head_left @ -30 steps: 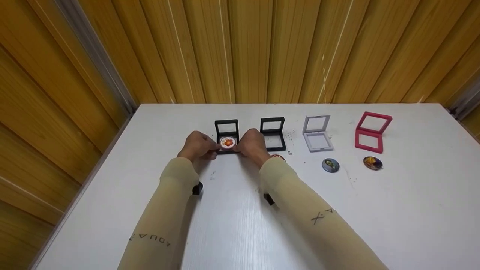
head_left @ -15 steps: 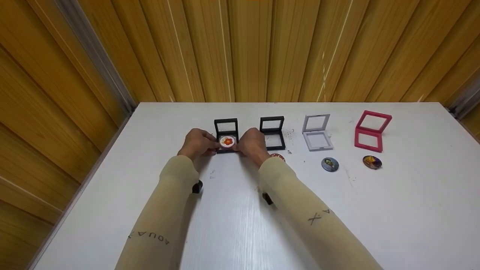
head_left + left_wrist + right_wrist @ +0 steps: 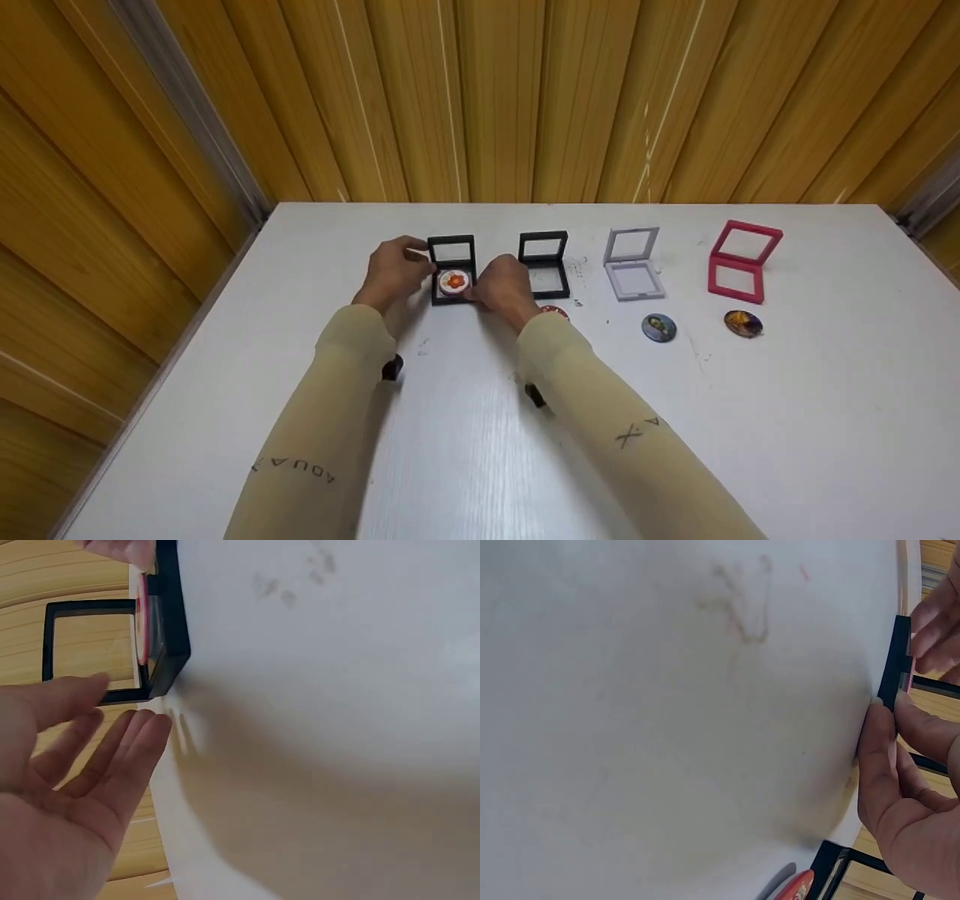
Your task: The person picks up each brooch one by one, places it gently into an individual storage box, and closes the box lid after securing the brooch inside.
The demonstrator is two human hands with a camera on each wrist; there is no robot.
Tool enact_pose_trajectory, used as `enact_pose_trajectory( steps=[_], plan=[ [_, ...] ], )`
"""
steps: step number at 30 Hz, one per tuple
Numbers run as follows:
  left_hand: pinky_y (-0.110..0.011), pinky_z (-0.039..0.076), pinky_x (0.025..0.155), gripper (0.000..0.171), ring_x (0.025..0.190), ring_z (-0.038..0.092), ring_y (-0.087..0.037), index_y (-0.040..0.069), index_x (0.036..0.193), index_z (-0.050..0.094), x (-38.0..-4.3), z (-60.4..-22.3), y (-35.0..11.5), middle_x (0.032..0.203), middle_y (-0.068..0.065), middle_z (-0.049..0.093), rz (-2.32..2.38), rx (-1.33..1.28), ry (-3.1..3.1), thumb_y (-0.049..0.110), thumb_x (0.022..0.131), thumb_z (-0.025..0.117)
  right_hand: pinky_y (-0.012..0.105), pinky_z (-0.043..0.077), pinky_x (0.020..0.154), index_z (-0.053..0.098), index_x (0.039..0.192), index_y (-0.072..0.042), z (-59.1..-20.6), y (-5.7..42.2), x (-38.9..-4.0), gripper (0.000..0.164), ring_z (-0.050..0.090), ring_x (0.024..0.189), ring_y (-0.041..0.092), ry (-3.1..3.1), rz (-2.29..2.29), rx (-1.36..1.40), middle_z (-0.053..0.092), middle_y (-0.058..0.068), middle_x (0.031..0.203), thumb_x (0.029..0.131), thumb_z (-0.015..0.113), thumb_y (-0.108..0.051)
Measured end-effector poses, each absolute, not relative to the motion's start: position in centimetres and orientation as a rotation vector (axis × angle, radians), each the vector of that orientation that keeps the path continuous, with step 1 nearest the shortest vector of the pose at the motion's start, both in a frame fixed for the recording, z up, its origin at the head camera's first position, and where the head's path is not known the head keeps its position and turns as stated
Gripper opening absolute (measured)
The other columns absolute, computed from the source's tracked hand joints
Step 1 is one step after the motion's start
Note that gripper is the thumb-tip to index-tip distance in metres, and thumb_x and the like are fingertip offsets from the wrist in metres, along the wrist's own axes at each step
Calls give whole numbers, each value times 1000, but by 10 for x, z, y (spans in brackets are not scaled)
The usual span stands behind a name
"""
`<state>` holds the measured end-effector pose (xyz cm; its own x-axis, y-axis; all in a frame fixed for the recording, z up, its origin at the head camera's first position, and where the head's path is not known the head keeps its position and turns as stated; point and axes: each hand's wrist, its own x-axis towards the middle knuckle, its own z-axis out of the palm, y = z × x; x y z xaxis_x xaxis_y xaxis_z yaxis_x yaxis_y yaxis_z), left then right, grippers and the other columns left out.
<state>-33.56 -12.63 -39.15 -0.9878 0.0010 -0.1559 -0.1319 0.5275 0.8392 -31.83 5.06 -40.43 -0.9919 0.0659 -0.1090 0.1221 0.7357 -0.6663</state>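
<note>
In the head view, a small black display frame (image 3: 451, 301) stands unfolded at the left of a row, its lid raised. A round white badge (image 3: 454, 282) with a red-orange flower lies in its base. My right hand (image 3: 504, 289) pinches the base's right front corner between thumb and fingers; the right wrist view shows the thumb (image 3: 926, 724) on top. My left hand (image 3: 394, 274) is at the frame's left side, thumb and fingers extended around the lid's edge. In the left wrist view its fingers (image 3: 124, 765) are spread, holding nothing.
To the right stand a second black frame (image 3: 551, 294), a white frame (image 3: 636, 282) and a red frame (image 3: 739, 277), all unfolded. Before them lie a red badge (image 3: 555, 310) partly behind my right wrist, a blue-green badge (image 3: 659, 328) and a dark yellow badge (image 3: 743, 324). A wood-panelled wall (image 3: 495, 105) borders the table.
My left hand has let go of the base's left front corner and moved up and back beside the lid. The right hand keeps its hold; the badge stays in the frame.
</note>
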Motion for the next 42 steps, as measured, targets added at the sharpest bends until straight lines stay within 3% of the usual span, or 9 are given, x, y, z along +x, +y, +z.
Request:
enact_pose_trajectory(
  steps=[8,18,28,42],
  plan=[
    [-38,51,103,27,117,64,-20,9,127,76,-339,-381,-123,121,-5,73,1572,64,2778,25,106,70,36,57,90,80,93,6,-406,55,-318,26,62,83,20,2826,-1169,113,78,16,95,84,92,-15],
    [-35,55,94,18,106,65,-21,7,119,80,-344,-375,-118,113,-6,75,1519,81,2821,13,104,71,30,53,74,78,88,4,-407,56,-316,18,60,71,16,2761,-1294,116,69,5,75,84,91,-9],
    [-36,55,96,17,106,64,-22,8,118,80,-348,-375,-121,116,-7,75,1439,141,2831,8,105,69,28,53,71,78,93,4,-405,50,-317,19,61,72,16,2719,-1299,119,71,7,81,85,91,-9],
    [-34,56,87,15,100,64,-21,5,114,81,-345,-374,-121,112,-8,75,1385,244,2837,5,102,72,25,48,65,78,89,4,-407,58,-318,17,59,63,12,2718,-1306,94,66,2,67,86,90,-9]
  ],
)
